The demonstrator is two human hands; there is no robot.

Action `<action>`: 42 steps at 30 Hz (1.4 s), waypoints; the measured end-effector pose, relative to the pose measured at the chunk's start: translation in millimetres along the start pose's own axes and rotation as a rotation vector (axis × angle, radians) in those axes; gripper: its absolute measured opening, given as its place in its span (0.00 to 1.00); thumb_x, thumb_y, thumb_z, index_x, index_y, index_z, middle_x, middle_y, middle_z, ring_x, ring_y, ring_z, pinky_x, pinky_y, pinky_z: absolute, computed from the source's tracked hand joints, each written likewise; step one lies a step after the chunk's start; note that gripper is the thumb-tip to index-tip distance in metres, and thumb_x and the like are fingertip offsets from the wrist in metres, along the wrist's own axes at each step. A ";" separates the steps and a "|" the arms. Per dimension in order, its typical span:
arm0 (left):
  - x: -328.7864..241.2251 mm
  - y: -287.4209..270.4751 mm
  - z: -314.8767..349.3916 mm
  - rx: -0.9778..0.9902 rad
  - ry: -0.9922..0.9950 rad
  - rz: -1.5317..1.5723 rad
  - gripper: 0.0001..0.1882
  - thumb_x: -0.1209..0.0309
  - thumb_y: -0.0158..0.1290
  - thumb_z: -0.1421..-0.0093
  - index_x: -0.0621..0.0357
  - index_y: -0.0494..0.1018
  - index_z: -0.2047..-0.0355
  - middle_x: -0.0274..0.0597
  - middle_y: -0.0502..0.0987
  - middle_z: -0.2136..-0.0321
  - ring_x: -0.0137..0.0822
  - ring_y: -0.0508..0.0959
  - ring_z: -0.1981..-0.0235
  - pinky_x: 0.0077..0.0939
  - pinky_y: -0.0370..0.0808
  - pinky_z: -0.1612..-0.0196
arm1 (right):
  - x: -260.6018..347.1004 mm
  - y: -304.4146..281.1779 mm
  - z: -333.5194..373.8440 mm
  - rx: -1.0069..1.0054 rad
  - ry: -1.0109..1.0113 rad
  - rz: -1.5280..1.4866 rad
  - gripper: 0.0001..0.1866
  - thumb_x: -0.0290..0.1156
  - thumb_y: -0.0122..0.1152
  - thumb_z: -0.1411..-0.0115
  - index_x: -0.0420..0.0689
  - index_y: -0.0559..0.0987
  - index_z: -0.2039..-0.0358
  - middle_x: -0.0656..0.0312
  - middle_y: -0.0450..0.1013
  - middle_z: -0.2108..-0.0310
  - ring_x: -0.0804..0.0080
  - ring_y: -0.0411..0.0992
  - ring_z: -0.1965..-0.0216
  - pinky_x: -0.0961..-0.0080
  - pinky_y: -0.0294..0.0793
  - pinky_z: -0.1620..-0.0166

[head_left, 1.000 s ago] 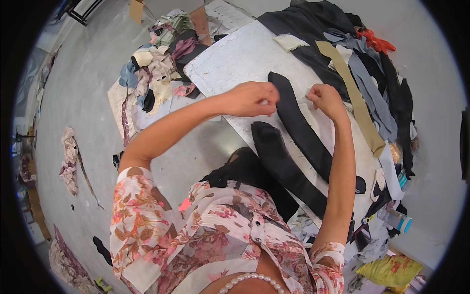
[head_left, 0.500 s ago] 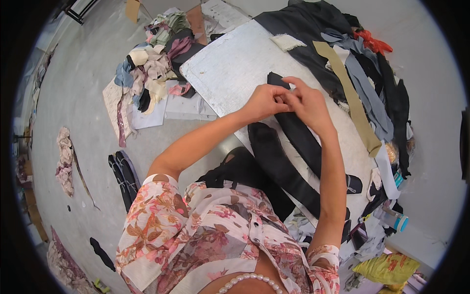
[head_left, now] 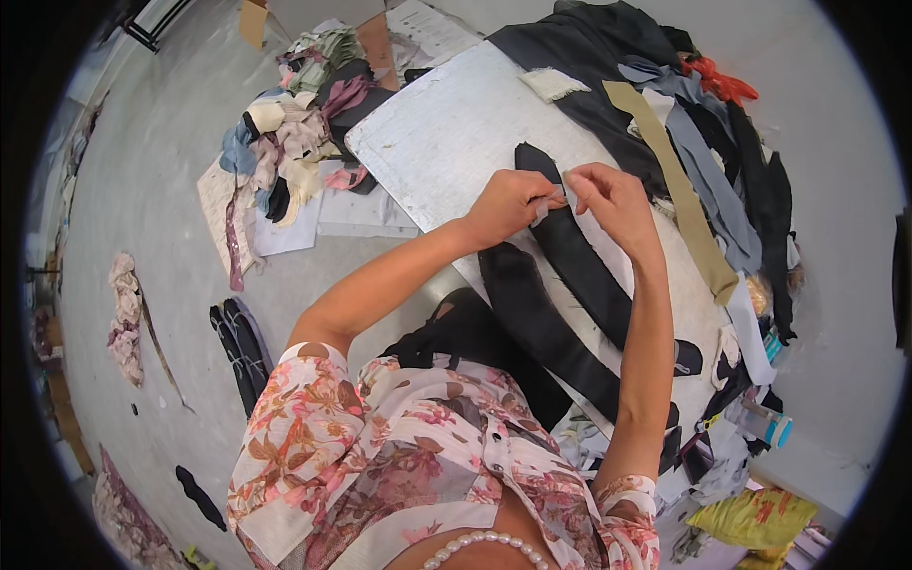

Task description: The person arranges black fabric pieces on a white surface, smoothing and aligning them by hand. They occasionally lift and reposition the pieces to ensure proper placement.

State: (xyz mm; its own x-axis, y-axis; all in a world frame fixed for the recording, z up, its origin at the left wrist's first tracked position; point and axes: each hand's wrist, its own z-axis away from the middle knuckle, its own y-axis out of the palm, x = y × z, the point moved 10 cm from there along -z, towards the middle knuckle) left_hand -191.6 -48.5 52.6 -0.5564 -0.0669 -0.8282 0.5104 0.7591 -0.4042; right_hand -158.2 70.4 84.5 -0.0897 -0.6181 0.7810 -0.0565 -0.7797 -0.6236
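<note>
My left hand (head_left: 513, 207) is closed in a pinch over a black cloth strip (head_left: 577, 252), with a small whitish scrap (head_left: 542, 212) poking out under its fingers. I cannot tell whether that is thread, paper or film. Just to the right, my right hand (head_left: 616, 207) is raised with thumb and forefinger bent together; anything between them is too small to see. A gap separates the two hands. The strip lies lengthwise on the pale work board (head_left: 437, 123), its far tip beyond my left hand. Beside it, nearer me, lies another black strip (head_left: 537, 313).
Dark fabric (head_left: 589, 57), a long olive strip (head_left: 670, 180) and grey-blue pieces (head_left: 708, 180) cover the board's right side. Beyond its left corner is a heap of fabric scraps (head_left: 304, 133). Tied black bundles (head_left: 239, 347) lie on the floor at left. A yellow bag (head_left: 750, 520) sits at lower right.
My hands, which were touching over the strip, have come apart; the right moved slightly right. The whitish scrap now shows at my left fingers.
</note>
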 end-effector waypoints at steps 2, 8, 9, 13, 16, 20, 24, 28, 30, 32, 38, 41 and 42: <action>0.3 2.1 -0.8 0.010 0.020 -0.075 0.07 0.81 0.57 0.50 0.61 0.79 0.68 0.45 0.80 0.74 0.43 0.80 0.74 0.29 0.76 0.69 | 0.1 6.2 -1.4 -0.011 -0.078 0.189 0.09 0.30 0.61 0.40 0.37 0.81 0.67 0.64 0.75 0.81 0.82 0.70 0.80 0.81 0.68 0.75; 2.3 2.4 -1.1 -0.005 0.024 0.032 0.04 0.77 0.59 0.44 0.62 0.80 0.67 0.40 0.81 0.75 0.31 0.78 0.78 0.21 0.74 0.71 | -16.3 5.1 1.4 0.018 0.088 0.066 0.06 0.29 0.59 0.47 0.40 0.80 0.73 0.60 0.77 0.81 0.69 0.75 0.80 0.74 0.72 0.72; 10.9 5.0 -1.3 0.016 -0.065 0.162 0.04 0.76 0.59 0.43 0.63 0.80 0.67 0.40 0.81 0.75 0.29 0.78 0.78 0.20 0.74 0.73 | -15.4 -1.8 0.9 -0.044 0.032 0.115 0.06 0.29 0.59 0.47 0.40 0.80 0.73 0.61 0.77 0.81 0.70 0.74 0.81 0.74 0.71 0.73; 46.5 15.5 4.8 0.091 -0.551 0.622 0.07 0.73 0.61 0.42 0.64 0.79 0.67 0.40 0.82 0.73 0.24 0.76 0.80 0.15 0.70 0.79 | -19.6 -10.2 3.4 -0.077 0.038 0.062 0.05 0.26 0.58 0.47 0.39 0.79 0.73 0.63 0.76 0.81 0.76 0.72 0.83 0.78 0.70 0.75; 57.0 20.0 13.4 0.103 -0.771 0.790 0.09 0.71 0.63 0.44 0.63 0.78 0.67 0.41 0.82 0.72 0.21 0.74 0.82 0.13 0.64 0.84 | -27.8 6.5 8.5 0.132 0.129 -0.108 0.04 0.24 0.56 0.44 0.37 0.77 0.70 0.64 0.75 0.79 0.81 0.71 0.81 0.83 0.69 0.76; 65.3 24.6 17.8 0.122 -0.817 0.872 0.10 0.73 0.66 0.48 0.60 0.76 0.69 0.41 0.81 0.71 0.21 0.74 0.82 0.13 0.62 0.85 | -21.6 29.8 18.4 0.334 0.082 -0.229 0.03 0.23 0.55 0.41 0.37 0.76 0.68 0.64 0.74 0.77 0.83 0.70 0.79 0.85 0.69 0.76; 64.3 21.1 16.5 0.153 -0.816 0.725 0.09 0.76 0.66 0.49 0.59 0.74 0.73 0.40 0.81 0.73 0.22 0.75 0.81 0.13 0.62 0.84 | -18.4 37.0 20.7 0.374 0.048 -0.255 0.04 0.24 0.56 0.43 0.37 0.78 0.69 0.64 0.74 0.80 0.82 0.69 0.80 0.83 0.69 0.76; 61.6 19.8 10.8 0.148 -0.645 0.676 0.08 0.78 0.65 0.50 0.58 0.75 0.73 0.38 0.80 0.73 0.22 0.76 0.79 0.17 0.67 0.80 | -22.2 37.0 19.0 0.421 0.090 -0.273 0.05 0.23 0.56 0.42 0.37 0.79 0.66 0.64 0.75 0.78 0.82 0.70 0.78 0.82 0.69 0.75; 46.2 9.4 2.6 0.094 -0.419 0.423 0.08 0.79 0.64 0.50 0.57 0.76 0.72 0.36 0.80 0.74 0.23 0.76 0.77 0.20 0.69 0.77 | -22.0 24.5 8.4 0.309 0.055 -0.269 0.07 0.23 0.57 0.41 0.37 0.79 0.63 0.64 0.75 0.76 0.82 0.70 0.76 0.82 0.70 0.73; 6.7 -2.1 -4.8 0.027 -0.114 -0.033 0.09 0.81 0.62 0.51 0.56 0.77 0.69 0.34 0.80 0.74 0.26 0.77 0.76 0.23 0.71 0.74 | -19.2 3.1 -1.9 0.050 -0.090 -0.263 0.09 0.21 0.56 0.42 0.36 0.79 0.60 0.64 0.75 0.73 0.81 0.70 0.75 0.82 0.71 0.70; -42.2 -10.6 4.5 -0.219 0.430 -0.407 0.12 0.81 0.58 0.55 0.53 0.77 0.69 0.34 0.75 0.75 0.36 0.75 0.74 0.28 0.73 0.73 | -22.9 27.2 -8.3 0.120 -0.006 -0.258 0.16 0.19 0.55 0.42 0.39 0.77 0.53 0.63 0.75 0.73 0.79 0.71 0.73 0.81 0.71 0.67; -42.5 -12.5 6.3 -0.235 0.473 -0.463 0.12 0.80 0.60 0.57 0.55 0.77 0.69 0.34 0.76 0.74 0.36 0.76 0.74 0.28 0.73 0.73 | -15.9 28.2 -9.4 0.149 -0.001 -0.205 0.16 0.19 0.56 0.43 0.40 0.78 0.53 0.61 0.75 0.73 0.76 0.72 0.73 0.79 0.71 0.67; -42.1 -12.5 7.5 -0.229 0.489 -0.478 0.12 0.79 0.61 0.57 0.55 0.77 0.70 0.34 0.76 0.74 0.36 0.76 0.74 0.28 0.73 0.74 | -15.0 28.8 -10.8 0.161 -0.001 -0.177 0.16 0.19 0.56 0.44 0.40 0.79 0.54 0.60 0.76 0.73 0.75 0.72 0.73 0.78 0.71 0.66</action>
State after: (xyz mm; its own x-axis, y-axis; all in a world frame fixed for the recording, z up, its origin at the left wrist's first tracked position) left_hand -169.6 -60.0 89.7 -0.9419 -0.1687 -0.2905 0.0173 0.8393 -0.5434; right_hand -169.2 58.2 54.4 -0.0917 -0.4700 0.8779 0.0882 -0.8819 -0.4630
